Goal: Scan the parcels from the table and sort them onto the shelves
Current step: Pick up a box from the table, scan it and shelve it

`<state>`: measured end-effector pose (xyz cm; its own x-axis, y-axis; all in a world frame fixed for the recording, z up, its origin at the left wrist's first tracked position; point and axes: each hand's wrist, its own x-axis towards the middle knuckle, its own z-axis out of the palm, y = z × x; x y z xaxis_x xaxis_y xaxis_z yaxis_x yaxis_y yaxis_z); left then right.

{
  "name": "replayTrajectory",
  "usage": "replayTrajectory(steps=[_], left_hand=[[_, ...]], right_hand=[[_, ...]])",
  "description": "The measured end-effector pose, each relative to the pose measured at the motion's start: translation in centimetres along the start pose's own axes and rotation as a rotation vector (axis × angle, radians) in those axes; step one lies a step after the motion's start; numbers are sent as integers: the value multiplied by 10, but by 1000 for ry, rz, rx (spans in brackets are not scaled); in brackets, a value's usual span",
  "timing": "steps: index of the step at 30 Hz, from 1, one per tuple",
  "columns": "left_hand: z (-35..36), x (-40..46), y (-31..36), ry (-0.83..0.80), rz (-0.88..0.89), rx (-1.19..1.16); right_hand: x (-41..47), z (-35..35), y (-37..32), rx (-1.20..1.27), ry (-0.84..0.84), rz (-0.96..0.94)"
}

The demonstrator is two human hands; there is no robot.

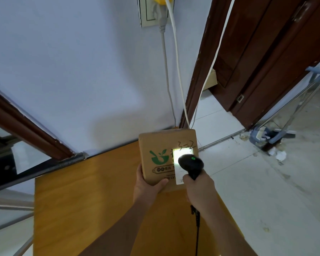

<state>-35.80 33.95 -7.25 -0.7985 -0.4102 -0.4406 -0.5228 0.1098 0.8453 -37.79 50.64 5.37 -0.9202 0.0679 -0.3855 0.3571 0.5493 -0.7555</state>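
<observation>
Gripping a flat cardboard parcel [161, 145], black rounded scanner [191, 164] aimed.

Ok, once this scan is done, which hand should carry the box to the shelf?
Probably the left hand: it already grips the cardboard box by its near edge. The right hand is busy holding the barcode scanner, aimed at the label.

Views: a single head view is supplied.
Position: worn on the person's head, above the wooden table [67, 209].
Facing: directed forward and steeply downward, toward the wall [72, 71].
Nearness: both forearms are seen close.
</observation>
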Motion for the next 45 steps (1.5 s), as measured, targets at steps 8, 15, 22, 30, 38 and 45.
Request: replayTrajectory(steps=[8, 15, 22, 30, 38, 45], left_hand=[[0, 2, -4, -2, -17, -19], [-2, -1, -4, -11, 10, 3], [-7, -4, -4, -44, 3, 17], [-7, -3, -3, -46, 9, 35], [-7, -4, -4, -44, -8, 38], [-6, -3, -7, -39, -10, 55]], right_hand=[[-5, -1, 4, 32, 16, 9], [-4, -2, 0, -12, -14, 2], [-26, -9, 10, 8, 3, 15], [-38, -13, 18, -29, -41, 31], [-36, -12, 18, -43, -20, 19], [-33, -7, 21, -4, -27, 4]])
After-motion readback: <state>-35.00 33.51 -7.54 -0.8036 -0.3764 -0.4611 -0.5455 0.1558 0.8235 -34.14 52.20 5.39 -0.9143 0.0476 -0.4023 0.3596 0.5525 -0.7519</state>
